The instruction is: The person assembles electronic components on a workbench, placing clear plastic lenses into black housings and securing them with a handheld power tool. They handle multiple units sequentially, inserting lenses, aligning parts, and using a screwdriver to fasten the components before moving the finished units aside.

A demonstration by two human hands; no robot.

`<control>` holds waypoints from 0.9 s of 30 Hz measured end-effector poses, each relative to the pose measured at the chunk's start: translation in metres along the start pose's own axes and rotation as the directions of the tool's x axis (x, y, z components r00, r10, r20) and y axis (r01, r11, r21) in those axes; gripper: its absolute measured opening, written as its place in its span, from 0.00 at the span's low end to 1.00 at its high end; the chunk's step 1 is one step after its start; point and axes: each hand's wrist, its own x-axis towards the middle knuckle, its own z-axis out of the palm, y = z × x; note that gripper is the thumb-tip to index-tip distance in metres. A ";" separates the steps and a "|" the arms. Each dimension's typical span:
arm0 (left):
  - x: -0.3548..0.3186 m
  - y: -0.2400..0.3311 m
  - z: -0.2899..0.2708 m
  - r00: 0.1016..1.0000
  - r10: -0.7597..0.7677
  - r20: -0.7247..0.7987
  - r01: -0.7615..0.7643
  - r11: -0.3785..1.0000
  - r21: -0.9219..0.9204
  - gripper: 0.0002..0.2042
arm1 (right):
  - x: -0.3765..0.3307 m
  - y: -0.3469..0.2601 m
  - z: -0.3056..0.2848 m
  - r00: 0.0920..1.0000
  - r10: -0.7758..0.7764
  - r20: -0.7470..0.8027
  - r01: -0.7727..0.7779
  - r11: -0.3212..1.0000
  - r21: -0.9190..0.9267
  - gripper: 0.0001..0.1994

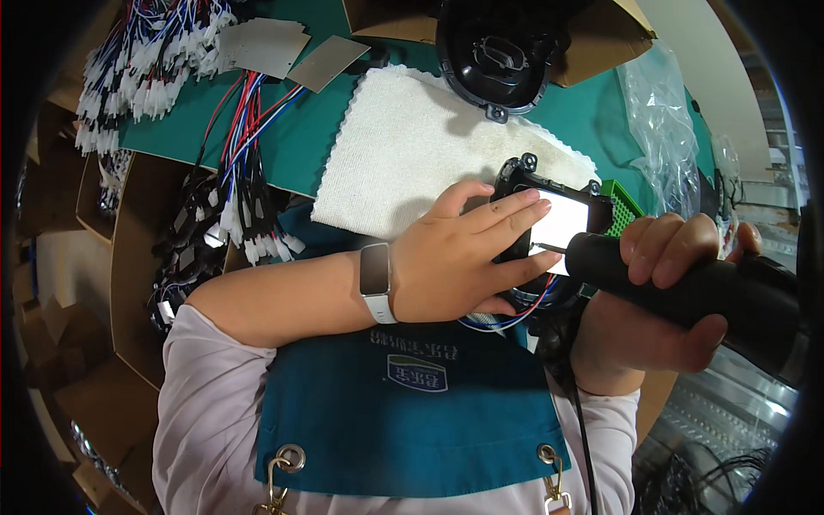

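My left hand lies with its fingers spread, two fingertips pressing on a white rectangular plate. That plate sits in a black plastic housing on the near right part of a white cloth. In my right hand is a black electric screwdriver, gripped around its body and held nearly level. Its thin bit points left and reaches the plate's lower left area, beside my left fingers; whether it sits on a screw is too small to tell. Red, blue and white wires come out below the housing.
Bundles of wires with white connectors and thin grey plates lie at the far left of the green table. Another black housing stands at the back, near a cardboard box. A green basket and clear plastic bag are at right.
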 end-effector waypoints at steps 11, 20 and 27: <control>-0.001 -0.002 0.004 1.000 0.000 -0.015 -0.001 0.999 -0.043 0.21 | 0.003 0.004 0.007 0.995 0.064 0.071 -0.061 0.997 -0.039 0.35; -0.001 -0.003 0.005 0.999 0.042 -0.025 -0.042 0.999 0.001 0.26 | 0.012 0.017 0.002 0.966 0.096 0.242 -0.121 0.989 0.088 0.34; 0.003 -0.003 -0.006 1.000 0.027 -0.005 -0.026 0.999 0.047 0.28 | 0.023 0.004 0.009 0.981 0.156 0.112 -0.171 0.976 0.135 0.33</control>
